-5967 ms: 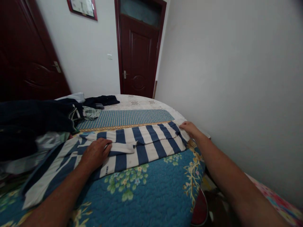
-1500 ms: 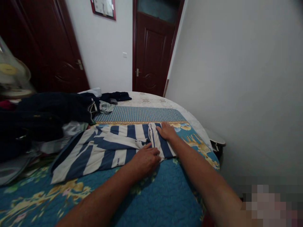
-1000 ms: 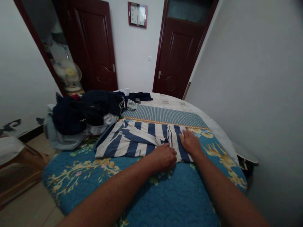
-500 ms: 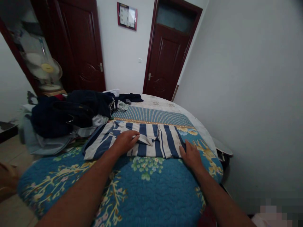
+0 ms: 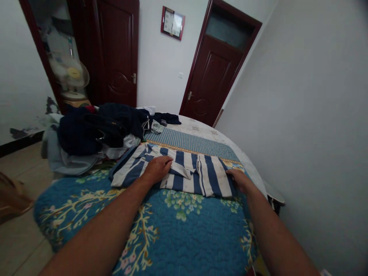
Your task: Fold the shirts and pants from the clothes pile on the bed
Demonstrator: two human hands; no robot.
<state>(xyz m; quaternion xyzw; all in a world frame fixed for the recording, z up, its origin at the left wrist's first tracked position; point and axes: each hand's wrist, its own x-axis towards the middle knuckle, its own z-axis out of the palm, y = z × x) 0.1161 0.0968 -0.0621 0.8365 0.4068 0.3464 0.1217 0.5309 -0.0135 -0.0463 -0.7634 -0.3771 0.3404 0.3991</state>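
A folded blue-and-white striped cloth [image 5: 211, 174] lies across the quilted blue floral cover [image 5: 189, 237], with a raised fold over its middle; whether it is a garment I cannot tell. My left hand [image 5: 158, 168] rests on the cloth left of centre, its fingers curled together at the loose fold. At the right end, my right hand [image 5: 240, 179] has thumb and fingers closed on the cloth's edge. Part of the fabric is hidden under both hands.
Dark navy clothes [image 5: 115, 122] are heaped on the left with grey and white ones. A patterned pale tablecloth [image 5: 198, 124] covers the table's far side. Beyond stand a fan [image 5: 73, 73] and dark red doors [image 5: 215, 65]. A wall [image 5: 316, 115] runs along the right.
The view has turned slightly left. My right hand has gone from lying spread at the cloth's right end to closing on its edge. My left hand stays on the fold, fingers more curled.
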